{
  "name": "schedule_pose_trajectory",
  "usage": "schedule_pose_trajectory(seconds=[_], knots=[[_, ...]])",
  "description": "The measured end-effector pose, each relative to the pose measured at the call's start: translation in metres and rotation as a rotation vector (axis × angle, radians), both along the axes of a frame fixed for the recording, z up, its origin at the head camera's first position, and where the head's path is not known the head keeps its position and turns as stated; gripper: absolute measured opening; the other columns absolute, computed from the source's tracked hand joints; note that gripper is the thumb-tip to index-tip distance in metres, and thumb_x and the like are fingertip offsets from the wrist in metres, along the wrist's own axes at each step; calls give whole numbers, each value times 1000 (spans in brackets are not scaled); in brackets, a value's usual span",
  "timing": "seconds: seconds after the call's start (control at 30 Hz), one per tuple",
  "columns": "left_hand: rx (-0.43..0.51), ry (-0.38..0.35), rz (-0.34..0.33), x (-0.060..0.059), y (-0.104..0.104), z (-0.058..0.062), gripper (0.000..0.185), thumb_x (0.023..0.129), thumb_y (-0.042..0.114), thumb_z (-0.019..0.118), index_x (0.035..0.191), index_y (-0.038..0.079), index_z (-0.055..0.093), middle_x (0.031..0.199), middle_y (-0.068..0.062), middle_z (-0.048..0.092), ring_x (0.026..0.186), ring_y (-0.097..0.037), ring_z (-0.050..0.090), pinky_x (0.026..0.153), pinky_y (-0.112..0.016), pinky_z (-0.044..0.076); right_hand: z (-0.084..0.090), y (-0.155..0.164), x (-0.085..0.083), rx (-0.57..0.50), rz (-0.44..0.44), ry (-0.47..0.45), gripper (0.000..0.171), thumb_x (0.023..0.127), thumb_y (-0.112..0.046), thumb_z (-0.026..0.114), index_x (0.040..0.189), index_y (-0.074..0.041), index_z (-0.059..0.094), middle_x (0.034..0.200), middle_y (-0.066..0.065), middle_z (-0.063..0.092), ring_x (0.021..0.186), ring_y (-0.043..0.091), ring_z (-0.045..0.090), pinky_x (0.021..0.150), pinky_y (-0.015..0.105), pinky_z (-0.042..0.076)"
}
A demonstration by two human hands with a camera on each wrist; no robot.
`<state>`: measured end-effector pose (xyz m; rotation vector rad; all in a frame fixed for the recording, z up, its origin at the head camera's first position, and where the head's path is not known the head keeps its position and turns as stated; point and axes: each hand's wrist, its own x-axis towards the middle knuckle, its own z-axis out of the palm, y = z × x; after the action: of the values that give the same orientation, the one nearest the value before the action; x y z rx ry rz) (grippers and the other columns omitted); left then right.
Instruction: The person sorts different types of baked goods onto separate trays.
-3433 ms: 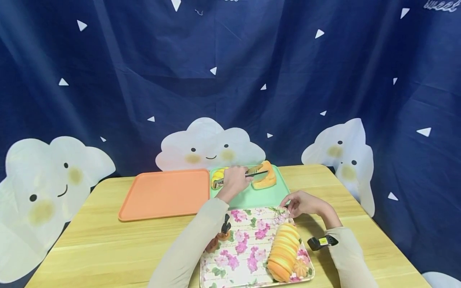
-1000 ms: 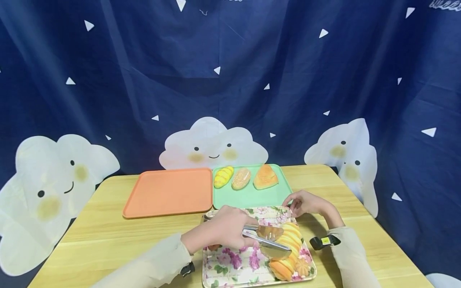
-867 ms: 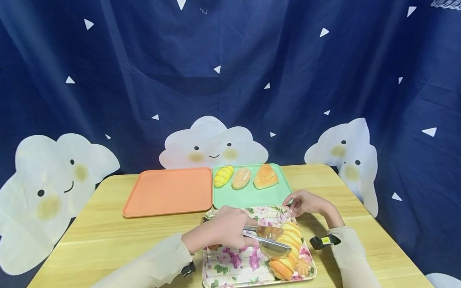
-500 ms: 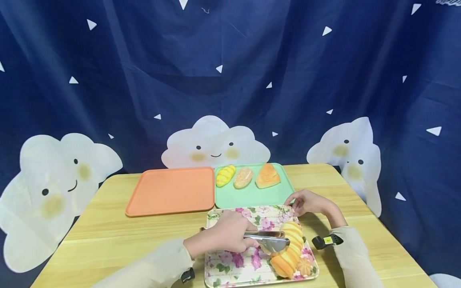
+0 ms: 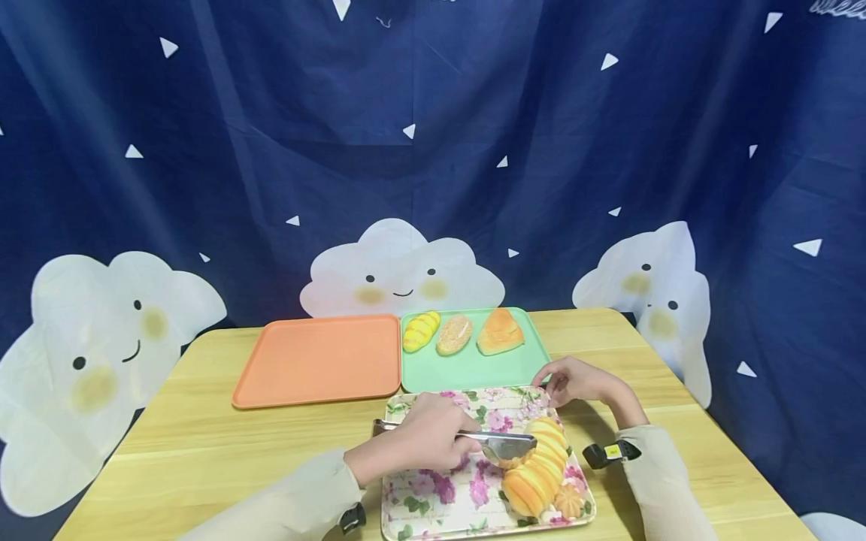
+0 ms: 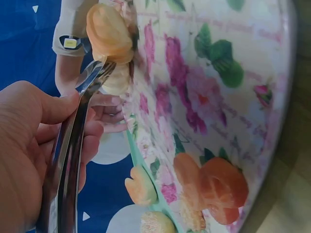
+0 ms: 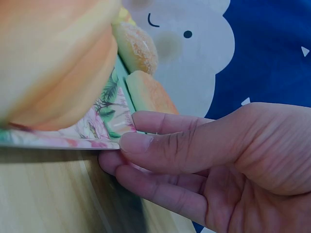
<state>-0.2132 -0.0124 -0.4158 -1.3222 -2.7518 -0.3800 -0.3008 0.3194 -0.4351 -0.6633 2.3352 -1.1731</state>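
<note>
Tongs (image 5: 504, 444) moved to striped bread (image 5: 539, 472), left grip (image 5: 433, 433) clamped round tongs, right grip (image 5: 573, 381) pinching floral tray (image 5: 433, 514)

Left hand (image 5: 433, 432) and right hand (image 5: 575, 379) were bare; the right thumbnail (image 7: 138, 142) appeared short. Behind the fingers, past each wrist, ran a long cream sleeve, left (image 5: 284, 496) and right (image 5: 666, 481), plain, with soft creases. At the right cuff, back from the fingers, sat a black strap (image 5: 631, 449) carrying a blocky black housing (image 5: 594, 456) and a yellow label (image 5: 613, 451). Behind the left fingers, a black wrist unit (image 5: 352, 518) was noted at the cuff, only partly visible.
</note>
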Motion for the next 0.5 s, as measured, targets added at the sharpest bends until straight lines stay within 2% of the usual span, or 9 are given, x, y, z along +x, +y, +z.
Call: schedule_pose_trajectory(seconds=[0.07,0.1,0.23,0.33,0.5], knots=[[1,-2,3,-1,-1,-2,17,96,38,68,97,27,82,48,12,38,44,0,16,43,-15,11,-1,0,0,-1,5,2,37,80,19,66,116,10,67,91,30,68,77,22,67,69,28,58],[-2,-7,6,-1,-2,-3,19,96,39,68,100,27,82,47,12,40,43,0,15,43,-15,11,-1,0,1,0,11,7,36,81,18,66,116,10,67,91,30,68,78,22,68,69,28,58],[-31,-35,38,-3,-4,-2,29,94,47,68,117,32,78,44,15,37,42,0,13,42,-16,12,-1,1,0,0,23,15,36,81,17,66,117,11,66,91,32,67,78,20,68,69,27,58],[-57,-65,61,-2,-6,1,36,93,52,66,121,31,76,43,14,23,42,-2,13,42,-17,11,0,2,0,3,23,19,35,82,18,66,117,12,66,92,33,67,78,20,67,69,27,57],[-92,-91,78,0,-8,5,47,91,59,64,124,27,75,44,14,20,43,-3,16,42,-19,11,1,1,0,4,24,21,36,81,17,66,117,12,66,92,33,67,79,22,67,69,27,57]])
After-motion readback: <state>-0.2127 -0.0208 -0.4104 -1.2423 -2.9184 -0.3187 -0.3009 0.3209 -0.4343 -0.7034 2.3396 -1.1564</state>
